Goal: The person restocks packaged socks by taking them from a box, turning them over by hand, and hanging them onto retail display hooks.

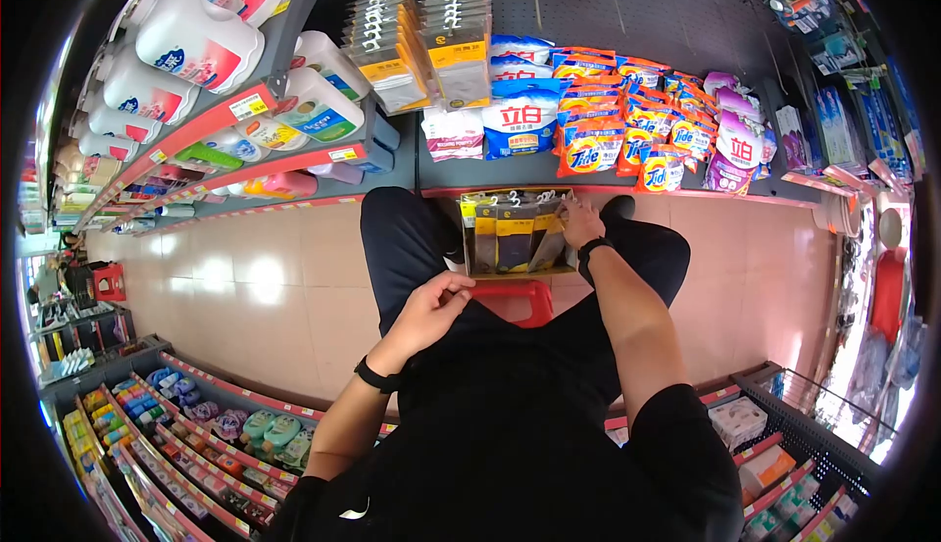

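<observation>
An open cardboard box (521, 275) stands between my knees, with flat dark packets (514, 238) with yellow tops and white hooks upright inside. My right hand (582, 221) is at the box's upper right corner, its fingers bent over the packets there; whether they grip one is too small to tell. Left of the box's lower corner, my left hand (429, 309) is closed with fingers curled together, near a red plastic stool (529, 303). Anything inside that hand is hidden.
Ahead, a shelf (431, 175) bears detergent bags (521, 119) and orange packs (592, 146). Similar hooked packets (457, 52) hang above it. White bottles (201, 37) fill the left shelves. More stocked shelves stand behind me on both sides. Tiled floor (245, 292) shows left and right.
</observation>
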Demonstrator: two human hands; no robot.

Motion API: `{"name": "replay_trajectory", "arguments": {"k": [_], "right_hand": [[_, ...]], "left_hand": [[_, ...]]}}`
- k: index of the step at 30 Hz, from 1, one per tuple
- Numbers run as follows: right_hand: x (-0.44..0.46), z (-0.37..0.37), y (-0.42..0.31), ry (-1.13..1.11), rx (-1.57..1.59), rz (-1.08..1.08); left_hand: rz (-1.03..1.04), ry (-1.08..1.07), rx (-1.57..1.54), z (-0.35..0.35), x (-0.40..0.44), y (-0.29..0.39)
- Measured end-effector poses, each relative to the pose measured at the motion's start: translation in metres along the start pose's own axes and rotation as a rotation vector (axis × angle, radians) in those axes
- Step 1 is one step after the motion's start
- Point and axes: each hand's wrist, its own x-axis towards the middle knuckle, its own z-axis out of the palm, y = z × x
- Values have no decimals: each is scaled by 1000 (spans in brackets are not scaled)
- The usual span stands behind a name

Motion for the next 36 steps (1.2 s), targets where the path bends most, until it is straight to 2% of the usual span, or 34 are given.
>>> {"name": "replay_trajectory", "arguments": {"k": [5, 8, 10, 11, 13, 17, 18, 19, 20, 22, 24, 26, 27, 30, 34, 36], "right_hand": [[2, 18, 7, 123, -109, -59], [-6, 12, 7, 155, -261, -194], [-15, -11, 2, -42, -184, -357], [-22, -25, -2, -42, -192, -359], [-45, -67, -25, -64, 5, -492], [-85, -152, -58, -84, 212, -537], [-96, -175, -68, -78, 209, -533], [-108, -197, -78, -127, 377, -488], [-120, -216, -85, -174, 546, -440], [-138, -247, -97, -149, 594, -401], [-151, -267, -105, -120, 647, -364], [-158, -276, -111, -56, 664, -372], [-156, -274, -110, 12, 637, -396], [-155, -273, -111, 14, 752, -299], [-151, -255, -115, 52, 858, -261], [-148, -239, -116, 117, 1370, -203]], "left_hand": [[-41, 16, -20, -6, -4, 7], [-11, 12, -28, -6, -3, 2], [-2, 6, -46, -5, -1, -2], [1, 8, -53, -3, 0, -1], [19, -14, -73, 0, 2, 3], [5, -66, -59, 5, 3, 15], [82, -7, 104, 7, 1, 26], [161, 50, 267, 9, 0, 34], [167, 40, 268, 12, 1, 38], [512, 191, 504, 16, 4, 46], [516, 110, 517, 15, -1, 64], [170, -219, 216, 14, -6, 77], [126, -282, 113, 13, -4, 70], [146, -261, 233, 11, -5, 63], [152, -288, 174, 12, -11, 62], [46, -282, -25, 12, -20, 70]]}}
